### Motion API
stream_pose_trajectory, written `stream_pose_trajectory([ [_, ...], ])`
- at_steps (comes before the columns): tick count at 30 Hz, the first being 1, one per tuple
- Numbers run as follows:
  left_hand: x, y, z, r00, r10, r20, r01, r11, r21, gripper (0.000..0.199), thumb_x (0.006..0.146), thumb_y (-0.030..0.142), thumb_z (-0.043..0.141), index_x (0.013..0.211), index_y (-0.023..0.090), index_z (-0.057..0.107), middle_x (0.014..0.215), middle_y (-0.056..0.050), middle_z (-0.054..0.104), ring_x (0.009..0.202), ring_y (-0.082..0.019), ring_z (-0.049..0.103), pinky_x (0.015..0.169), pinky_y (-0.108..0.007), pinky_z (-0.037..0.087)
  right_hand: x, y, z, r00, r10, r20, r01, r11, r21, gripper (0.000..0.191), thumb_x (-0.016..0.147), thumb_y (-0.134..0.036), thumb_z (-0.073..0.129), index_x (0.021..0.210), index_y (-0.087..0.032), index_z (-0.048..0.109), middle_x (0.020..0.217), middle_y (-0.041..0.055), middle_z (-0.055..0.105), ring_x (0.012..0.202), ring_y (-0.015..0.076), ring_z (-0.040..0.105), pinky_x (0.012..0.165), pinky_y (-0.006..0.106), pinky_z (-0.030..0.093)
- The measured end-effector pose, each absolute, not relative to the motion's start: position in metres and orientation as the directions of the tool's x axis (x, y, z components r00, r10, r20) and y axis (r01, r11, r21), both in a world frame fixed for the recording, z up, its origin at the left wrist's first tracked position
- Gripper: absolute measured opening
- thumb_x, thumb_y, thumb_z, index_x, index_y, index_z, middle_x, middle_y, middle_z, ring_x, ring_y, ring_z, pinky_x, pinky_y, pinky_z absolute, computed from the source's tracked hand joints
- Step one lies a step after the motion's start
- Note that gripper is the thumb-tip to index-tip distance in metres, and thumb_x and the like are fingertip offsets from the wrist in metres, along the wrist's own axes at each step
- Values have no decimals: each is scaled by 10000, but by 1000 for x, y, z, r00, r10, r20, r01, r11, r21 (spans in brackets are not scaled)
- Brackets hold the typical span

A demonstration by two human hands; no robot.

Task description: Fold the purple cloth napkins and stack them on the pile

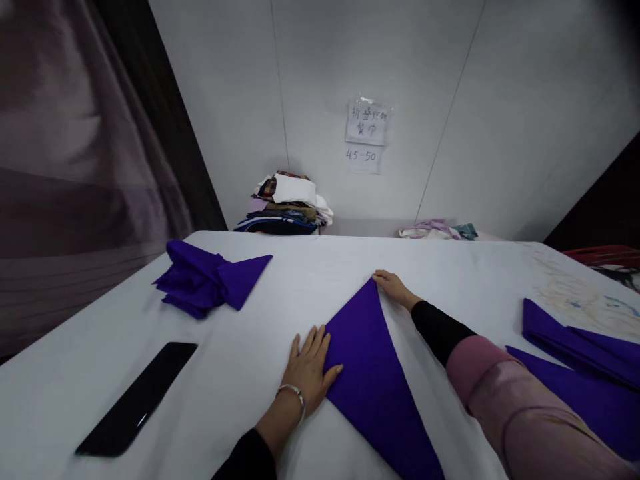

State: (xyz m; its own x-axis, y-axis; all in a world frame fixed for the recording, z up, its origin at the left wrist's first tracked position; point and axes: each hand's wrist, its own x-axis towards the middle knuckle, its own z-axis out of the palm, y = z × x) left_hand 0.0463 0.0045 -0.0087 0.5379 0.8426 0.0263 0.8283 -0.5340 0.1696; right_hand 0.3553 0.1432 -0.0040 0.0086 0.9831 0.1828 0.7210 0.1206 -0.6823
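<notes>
A purple cloth napkin [373, 373], folded into a triangle, lies on the white-covered table in front of me. Its near end runs out of the bottom of the view. My left hand [309, 370] rests flat at the napkin's left edge with fingers spread, the thumb lying on the cloth; a silver bracelet circles the wrist. At the far corner, my right hand [393, 287] pinches the tip of the napkin between thumb and fingers.
A crumpled purple cloth pile [197, 280] and a black flat phone-like object [137, 400] lie on the left. More purple cloths [575, 387] are at the right. Stacked clothes [287, 203] and other fabrics [435, 230] sit beyond the table's far edge, below a wall sign [367, 123].
</notes>
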Motion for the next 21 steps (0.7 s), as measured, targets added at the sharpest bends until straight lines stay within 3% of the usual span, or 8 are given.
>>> stream_pose_trajectory([
  [12,47,4,-4,524,851,-18,837,-512,192,668,877,574,261,1405,165,271,1493,-82,209,1375,-266,151,1102,-539,112,358,151,-8,35,988,152,731,79,-678,330,813,-387,432,898,-163,658,1306,123,508,1189,251,477,991,399,347],
  [21,47,4,-7,527,850,12,832,-519,195,667,877,576,268,1399,162,287,1491,-106,205,1370,-271,170,1097,-541,127,352,160,-9,121,978,171,830,-5,-558,208,815,-249,452,779,-177,643,1253,115,543,1201,243,450,998,377,317],
])
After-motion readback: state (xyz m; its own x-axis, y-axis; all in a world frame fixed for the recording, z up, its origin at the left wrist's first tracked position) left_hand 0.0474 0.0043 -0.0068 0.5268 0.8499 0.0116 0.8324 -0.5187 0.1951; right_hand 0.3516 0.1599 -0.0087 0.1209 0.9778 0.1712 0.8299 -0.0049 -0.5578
